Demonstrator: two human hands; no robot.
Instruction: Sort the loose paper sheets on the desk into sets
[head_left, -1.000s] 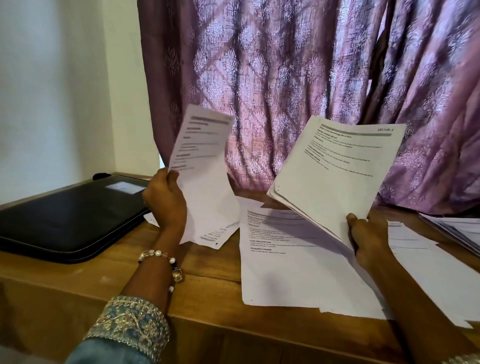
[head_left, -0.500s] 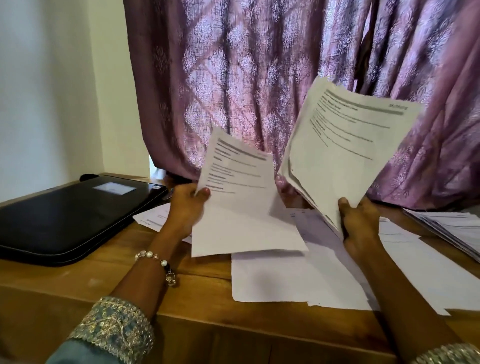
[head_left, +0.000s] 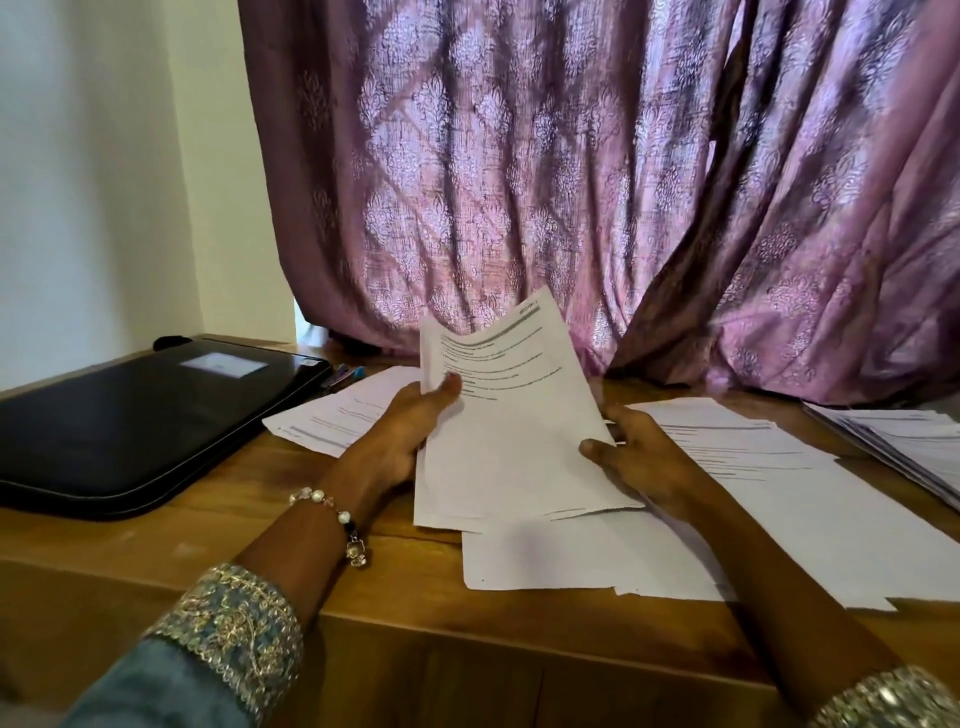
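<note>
Now paper stack (head_left: 511, 441) between both hands (head_left: 400, 436).

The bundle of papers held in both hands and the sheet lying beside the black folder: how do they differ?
The bundle is lifted and tilted up off the desk; the sheet lies flat on the wood. The bundle is gripped by the left hand and right hand; the sheet is untouched. The bundle shows several layered edges; the sheet looks single. Both are white with printed lines of text.
</note>
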